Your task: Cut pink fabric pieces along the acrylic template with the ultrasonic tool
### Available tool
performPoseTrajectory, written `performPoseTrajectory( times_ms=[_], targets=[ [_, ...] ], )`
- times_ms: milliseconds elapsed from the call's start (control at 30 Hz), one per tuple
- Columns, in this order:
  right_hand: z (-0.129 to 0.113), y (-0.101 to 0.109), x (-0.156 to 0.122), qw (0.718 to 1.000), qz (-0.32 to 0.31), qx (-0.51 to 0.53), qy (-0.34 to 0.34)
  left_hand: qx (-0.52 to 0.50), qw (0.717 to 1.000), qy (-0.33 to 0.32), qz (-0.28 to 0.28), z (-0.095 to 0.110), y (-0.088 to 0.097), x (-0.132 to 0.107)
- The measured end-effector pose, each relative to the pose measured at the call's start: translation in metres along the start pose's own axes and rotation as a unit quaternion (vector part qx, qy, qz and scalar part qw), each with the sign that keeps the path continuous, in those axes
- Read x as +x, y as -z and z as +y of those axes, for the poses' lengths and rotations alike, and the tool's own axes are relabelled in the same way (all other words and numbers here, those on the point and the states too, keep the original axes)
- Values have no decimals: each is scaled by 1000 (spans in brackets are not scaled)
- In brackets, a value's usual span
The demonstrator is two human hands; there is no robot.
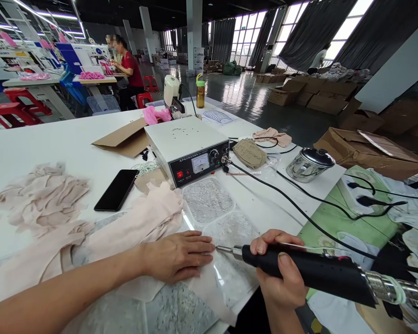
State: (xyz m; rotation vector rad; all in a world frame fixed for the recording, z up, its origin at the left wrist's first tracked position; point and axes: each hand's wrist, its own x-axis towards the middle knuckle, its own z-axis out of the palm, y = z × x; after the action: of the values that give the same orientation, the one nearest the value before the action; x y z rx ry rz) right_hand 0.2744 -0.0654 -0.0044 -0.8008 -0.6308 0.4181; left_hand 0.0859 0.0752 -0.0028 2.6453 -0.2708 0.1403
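Observation:
My left hand (179, 256) lies flat, palm down and fingers stretched out, on a pale pink strip of thin fabric (214, 297). The fabric rests on a glossy sheet with a grey stone pattern (211, 199). My right hand (282, 278) is wrapped round a black handheld ultrasonic welder (323, 276). Its thin metal tip (225, 249) points left and is close to my left fingertips, at the fabric; contact is hard to tell. Further strips of the same fabric (135, 222) lie behind my left forearm.
A white control box (188, 139) with a dial stands mid-table, its cable (296, 211) running to the welder. Around it are a black phone (116, 190), a fabric heap (43, 192), a lidded metal mug (308, 167) and a bottle (200, 95). Someone in red (134, 72) sits at a sewing machine.

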Motion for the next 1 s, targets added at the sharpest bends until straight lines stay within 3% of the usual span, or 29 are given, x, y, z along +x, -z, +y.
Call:
performPoseTrajectory(
  times_ms=[433, 1000],
  targets=[
    [9, -4, 5, 999, 7, -8, 40, 18, 1000, -9, -1, 0, 1, 0],
    [7, -3, 3, 1000, 11, -1, 27, 16, 998, -31, -51, -6, 4, 5]
  ],
)
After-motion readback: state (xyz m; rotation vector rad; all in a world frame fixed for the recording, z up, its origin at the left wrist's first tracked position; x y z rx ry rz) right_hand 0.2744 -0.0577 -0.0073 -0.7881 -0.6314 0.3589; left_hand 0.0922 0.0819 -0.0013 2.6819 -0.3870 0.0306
